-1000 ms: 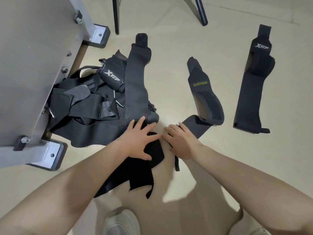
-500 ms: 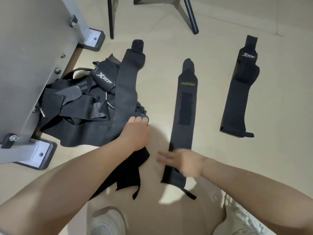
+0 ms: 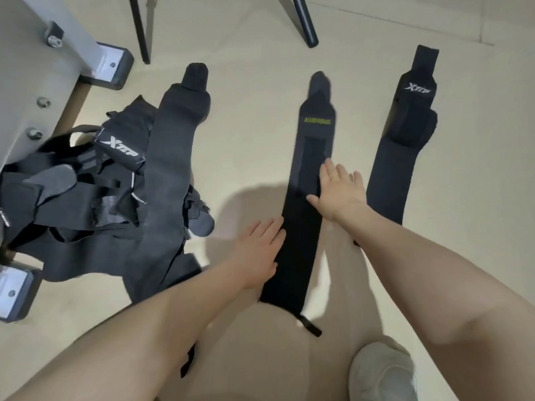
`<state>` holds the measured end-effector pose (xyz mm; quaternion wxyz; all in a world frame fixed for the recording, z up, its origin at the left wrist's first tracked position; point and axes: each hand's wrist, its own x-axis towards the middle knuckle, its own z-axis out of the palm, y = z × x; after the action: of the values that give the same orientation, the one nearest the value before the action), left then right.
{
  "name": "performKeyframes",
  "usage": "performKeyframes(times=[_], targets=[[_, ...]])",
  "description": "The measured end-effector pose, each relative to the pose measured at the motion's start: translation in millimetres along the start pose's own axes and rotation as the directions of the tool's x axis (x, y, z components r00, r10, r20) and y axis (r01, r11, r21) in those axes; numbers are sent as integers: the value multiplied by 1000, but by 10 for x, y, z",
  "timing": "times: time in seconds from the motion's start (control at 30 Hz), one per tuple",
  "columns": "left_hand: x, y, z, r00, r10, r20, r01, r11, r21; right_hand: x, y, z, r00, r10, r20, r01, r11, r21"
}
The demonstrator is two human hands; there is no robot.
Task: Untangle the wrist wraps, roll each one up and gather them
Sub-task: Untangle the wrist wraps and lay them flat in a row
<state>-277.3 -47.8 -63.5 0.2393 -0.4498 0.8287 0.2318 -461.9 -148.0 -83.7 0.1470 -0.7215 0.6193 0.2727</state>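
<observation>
— What's around you?

— A grey metal frame (image 3: 37, 91) at my left, two black tripod legs (image 3: 304, 21) ahead, my white shoe (image 3: 382, 374) below. A tangled heap of black wraps (image 3: 115, 198) lies against the frame.

— How many lie flat?

— Two: the long black wrap with green lettering (image 3: 307, 215) and a black white-logo wrap (image 3: 402, 157) beside it.

— Your hands?

— My left hand (image 3: 257, 250) and right hand (image 3: 338, 192) press the green-lettered one, fingers straight.
</observation>
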Motion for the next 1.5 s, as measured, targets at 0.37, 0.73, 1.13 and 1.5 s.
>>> performKeyframes(times=[0.37,0.73,1.13,1.5], targets=[[988,81,-322,984,38,-176,-40,999,-6,815,697,-233,956,119,-267,-82,986,144],[1260,36,-619,991,39,-125,-33,998,47,-68,735,717,878,243,-411,-20,878,477],[279,-479,-448,953,-79,-293,76,997,-22,-400,-329,104,910,-101,-403,314,803,507],[-1358,-2004,48,591,-741,-319,636,671,-382,-480,-2536,-552,780,-453,-431,621,645,446]])
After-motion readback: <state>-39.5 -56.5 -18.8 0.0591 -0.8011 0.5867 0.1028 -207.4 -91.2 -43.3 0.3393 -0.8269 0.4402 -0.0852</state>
